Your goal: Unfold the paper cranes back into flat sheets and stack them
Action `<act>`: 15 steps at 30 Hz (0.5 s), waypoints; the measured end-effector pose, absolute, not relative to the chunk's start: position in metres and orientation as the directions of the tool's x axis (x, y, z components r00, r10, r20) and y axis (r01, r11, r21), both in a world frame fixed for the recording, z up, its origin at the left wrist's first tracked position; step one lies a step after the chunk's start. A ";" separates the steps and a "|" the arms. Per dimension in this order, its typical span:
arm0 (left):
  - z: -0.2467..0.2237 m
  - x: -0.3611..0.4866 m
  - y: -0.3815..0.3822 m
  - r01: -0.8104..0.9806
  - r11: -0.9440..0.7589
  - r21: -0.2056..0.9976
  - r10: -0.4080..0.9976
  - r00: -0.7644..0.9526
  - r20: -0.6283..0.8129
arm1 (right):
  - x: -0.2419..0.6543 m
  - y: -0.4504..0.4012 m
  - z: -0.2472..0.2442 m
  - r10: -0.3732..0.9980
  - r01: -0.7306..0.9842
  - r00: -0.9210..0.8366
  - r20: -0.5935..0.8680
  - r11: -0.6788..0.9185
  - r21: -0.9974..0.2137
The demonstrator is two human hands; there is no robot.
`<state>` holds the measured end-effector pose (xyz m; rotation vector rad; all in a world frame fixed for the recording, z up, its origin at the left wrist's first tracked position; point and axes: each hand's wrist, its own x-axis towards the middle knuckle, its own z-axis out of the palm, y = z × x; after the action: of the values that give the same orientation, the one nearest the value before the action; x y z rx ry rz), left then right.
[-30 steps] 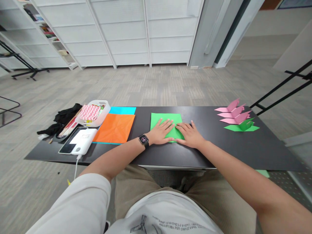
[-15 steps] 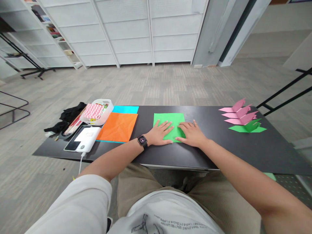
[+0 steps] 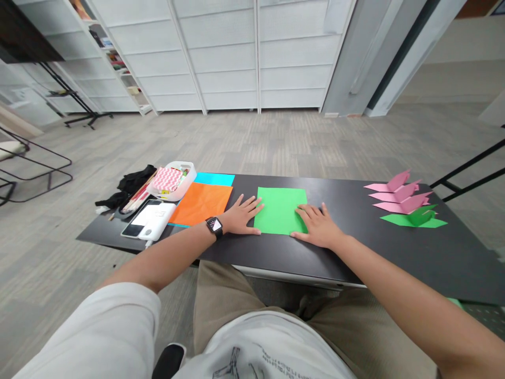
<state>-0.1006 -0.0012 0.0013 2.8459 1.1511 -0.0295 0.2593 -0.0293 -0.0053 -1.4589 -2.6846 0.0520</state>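
A square sheet of green paper (image 3: 279, 211) lies flat on the dark table (image 3: 252, 252) in front of me. My left hand (image 3: 240, 216), with a watch on its wrist, rests palm down at the sheet's left edge, fingers spread and tips touching the paper. At the lower right of the sheet, my right hand (image 3: 317, 225) lies with its fingers stretched over the paper's edge. Neither hand grips anything. Left of my left hand is orange paper (image 3: 205, 202) on top of blue paper (image 3: 215, 179).
Pink folded paper figures (image 3: 402, 202) and a green one (image 3: 418, 217) stand in a row on the right. At the left end are a white basket (image 3: 191, 176) holding a pink-and-white patterned item, a phone (image 3: 134, 229), a white device (image 3: 160, 221) and black cloth (image 3: 136, 179).
My left hand has slid left, off the middle of the green paper to its left edge. My right hand stays at the right side. The camera view has shifted slightly.
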 end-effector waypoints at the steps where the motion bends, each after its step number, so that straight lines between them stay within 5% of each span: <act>1: 0.005 -0.106 -0.001 0.700 -0.712 0.054 0.696 0.714 -0.073 | 0.259 -0.030 -0.004 0.840 0.837 -0.540 0.049 0.542 -0.075; 8: 0.042 -0.113 0.008 0.851 -0.520 -0.076 0.846 0.502 -0.180 | 0.262 -0.021 0.009 0.864 0.847 -0.503 0.005 0.494 -0.198; 15: 0.032 -0.086 0.000 0.731 -0.675 0.100 0.730 0.681 -0.052 | 0.262 -0.011 0.003 0.909 0.862 -0.411 0.073 0.413 -0.295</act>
<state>-0.0864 0.0000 0.0320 2.7766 1.2107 -0.0120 0.2620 -0.0111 0.0028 -1.5603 -2.4466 0.3113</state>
